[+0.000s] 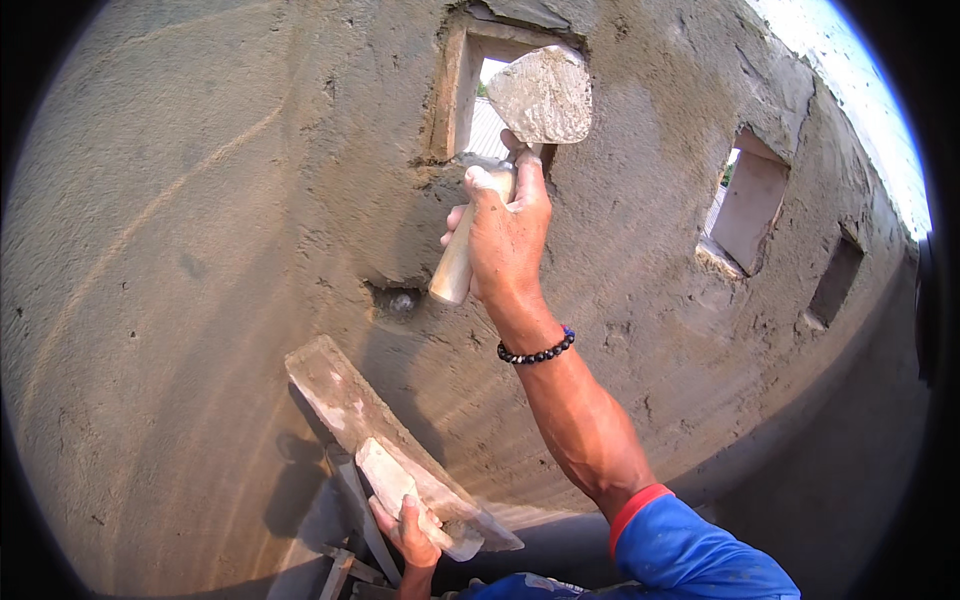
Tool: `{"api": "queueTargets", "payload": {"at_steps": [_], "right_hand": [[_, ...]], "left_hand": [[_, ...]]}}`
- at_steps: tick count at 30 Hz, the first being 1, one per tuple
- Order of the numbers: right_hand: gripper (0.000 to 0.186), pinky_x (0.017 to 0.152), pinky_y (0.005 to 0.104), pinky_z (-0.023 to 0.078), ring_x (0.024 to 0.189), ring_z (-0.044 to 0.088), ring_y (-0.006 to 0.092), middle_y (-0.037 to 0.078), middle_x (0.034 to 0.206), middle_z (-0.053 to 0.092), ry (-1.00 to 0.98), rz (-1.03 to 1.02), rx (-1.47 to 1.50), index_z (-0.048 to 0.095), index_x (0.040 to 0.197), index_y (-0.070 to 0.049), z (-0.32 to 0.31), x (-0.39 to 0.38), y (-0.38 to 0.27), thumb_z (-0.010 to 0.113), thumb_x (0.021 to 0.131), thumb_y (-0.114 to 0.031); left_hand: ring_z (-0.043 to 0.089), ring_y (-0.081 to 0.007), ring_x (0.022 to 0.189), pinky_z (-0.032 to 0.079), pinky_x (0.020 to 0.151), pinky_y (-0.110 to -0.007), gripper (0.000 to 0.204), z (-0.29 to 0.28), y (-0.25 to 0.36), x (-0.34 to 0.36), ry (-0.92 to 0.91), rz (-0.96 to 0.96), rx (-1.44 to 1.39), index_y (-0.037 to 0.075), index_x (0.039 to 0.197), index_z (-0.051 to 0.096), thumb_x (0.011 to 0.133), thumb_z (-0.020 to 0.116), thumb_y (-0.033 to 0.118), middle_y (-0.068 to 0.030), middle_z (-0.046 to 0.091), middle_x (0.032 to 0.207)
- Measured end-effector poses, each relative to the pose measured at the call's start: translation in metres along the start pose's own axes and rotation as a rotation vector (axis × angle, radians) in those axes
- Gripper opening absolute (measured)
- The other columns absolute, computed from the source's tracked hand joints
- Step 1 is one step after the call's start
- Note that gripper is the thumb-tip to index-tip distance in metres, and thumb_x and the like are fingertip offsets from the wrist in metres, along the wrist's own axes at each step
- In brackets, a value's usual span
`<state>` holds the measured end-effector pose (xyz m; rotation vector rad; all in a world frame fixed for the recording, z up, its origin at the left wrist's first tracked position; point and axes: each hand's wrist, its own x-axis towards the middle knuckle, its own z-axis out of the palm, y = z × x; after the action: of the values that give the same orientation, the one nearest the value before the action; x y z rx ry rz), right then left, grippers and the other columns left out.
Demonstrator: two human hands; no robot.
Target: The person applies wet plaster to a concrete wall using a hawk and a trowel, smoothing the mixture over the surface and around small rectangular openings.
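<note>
My right hand (508, 235) is raised in front of the wall, its fingers closed round the pale wooden handle of a trowel (545, 95). The trowel's broad blade, crusted with dried mortar, points up and overlaps a framed opening (452, 95). Lower down, my left hand (410, 540) grips a long wooden plastering float (355, 405) by the pale handle piece on its back. The float slants from upper left to lower right, close to the wall; whether it touches the plaster, I cannot tell. Grey-brown plaster (210, 250) covers the curving wall.
A small hole (397, 300) breaks the plaster below the trowel handle. Two more rectangular openings, a middle one (752, 205) and a narrower one (836, 278), lie to the right. Wooden pieces (338, 575) stand at the bottom beside my left hand.
</note>
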<state>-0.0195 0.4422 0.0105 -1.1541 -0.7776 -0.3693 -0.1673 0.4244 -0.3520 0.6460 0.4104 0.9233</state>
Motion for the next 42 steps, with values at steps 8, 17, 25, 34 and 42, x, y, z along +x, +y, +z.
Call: {"api": "queueTargets", "payload": {"at_steps": [8,17,25,34,42], "right_hand": [[0.051,0.042,0.0288,0.051,0.055,0.056,0.0124,0.008,0.093,0.055,-0.028,0.006,0.068,0.037,0.141,-0.007,-0.001,0.004,0.002,0.054,0.093,-0.005],[0.047,0.043,0.0275,0.053,0.057,0.057,0.0117,0.005,0.087,0.049,-0.154,0.027,-0.029,0.034,0.14,-0.004,-0.013,-0.015,-0.025,0.049,0.095,-0.008],[0.044,0.043,0.0275,0.054,0.059,0.057,0.0123,0.005,0.087,0.048,-0.129,0.009,0.055,0.034,0.139,-0.004,-0.012,-0.01,-0.038,0.047,0.098,-0.011],[0.035,0.047,0.0348,0.056,0.062,0.058,0.0189,0.009,0.086,0.05,-0.154,0.15,0.218,0.039,0.13,-0.007,-0.005,-0.001,-0.07,0.05,0.097,-0.012],[0.042,0.043,0.0296,0.051,0.059,0.056,0.0152,0.008,0.085,0.052,-0.441,0.394,0.235,0.04,0.133,-0.004,-0.043,-0.029,-0.086,0.054,0.097,-0.018]], "left_hand": [[0.055,-0.0212,0.071,0.049,0.054,-0.034,0.084,-0.013,-0.011,-0.003,-0.059,-0.088,-0.019,0.005,0.153,0.011,0.089,0.063,0.023,-0.0176,0.053,0.113],[0.051,-0.0169,0.055,0.044,0.044,-0.031,0.044,0.002,-0.005,-0.007,0.014,-0.051,-0.023,0.011,0.131,0.036,0.093,0.057,0.023,-0.0085,0.053,0.078],[0.056,-0.0211,0.071,0.049,0.054,-0.035,0.082,-0.003,-0.003,-0.006,-0.066,-0.137,-0.017,0.007,0.152,0.01,0.091,0.062,0.023,-0.0169,0.053,0.114],[0.055,-0.0193,0.069,0.049,0.052,-0.034,0.078,0.0,-0.001,-0.005,-0.104,-0.155,-0.029,0.01,0.151,0.011,0.092,0.061,0.022,-0.0139,0.054,0.106],[0.055,-0.0195,0.067,0.049,0.051,-0.034,0.076,0.011,0.0,-0.004,-0.078,-0.182,-0.04,0.011,0.15,0.014,0.091,0.061,0.023,-0.0139,0.054,0.1]]}}
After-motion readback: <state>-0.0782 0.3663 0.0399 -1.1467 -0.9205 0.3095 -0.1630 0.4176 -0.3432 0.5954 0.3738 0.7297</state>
